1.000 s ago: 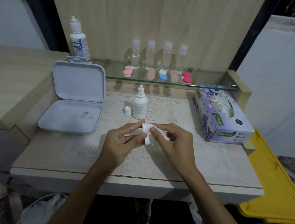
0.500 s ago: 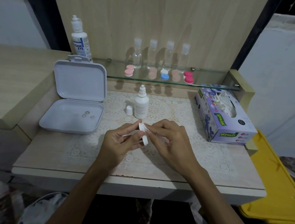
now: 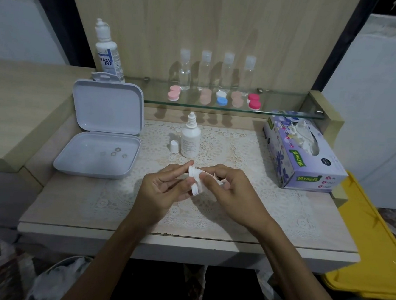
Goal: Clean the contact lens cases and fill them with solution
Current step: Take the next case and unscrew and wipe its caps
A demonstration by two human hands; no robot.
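Holding a white contact lens case [image 3: 195, 181] between both hands, we kept it raised just above the lace mat [image 3: 247, 202], near the front middle of the table [image 3: 67, 210]. Our left hand [image 3: 164, 190] pinched the case from its left side, with the forefinger laid along the upper rim and the thumb against the lower well. Our right hand [image 3: 232, 192] was curled closed around a wad of white tissue [image 3: 207, 178], which it pressed against the case's right face. The case stood on edge, tilted, with its two round wells one above the other.

Directly beyond our hands stood a small white solution bottle [image 3: 190, 138], uncapped, upright on the mat. Its white cap [image 3: 174, 146] stood just beside it on the left, apart from the bottle. Beyond and to the left of our left hand lay an open white tray box [image 3: 103, 127], lid raised; several small ring-like items lay in its base, too small to identify. Beyond and to the right of our right hand sat a purple tissue box [image 3: 304, 154], with tissue protruding from the top.

Farther beyond, a glass shelf [image 3: 291, 110] carried four clear bottles [image 3: 217, 71] and a row of closed lens cases [image 3: 222, 98] in pink, peach, white-blue and magenta. A larger bottle [image 3: 108, 51] stood at the shelf's left end.
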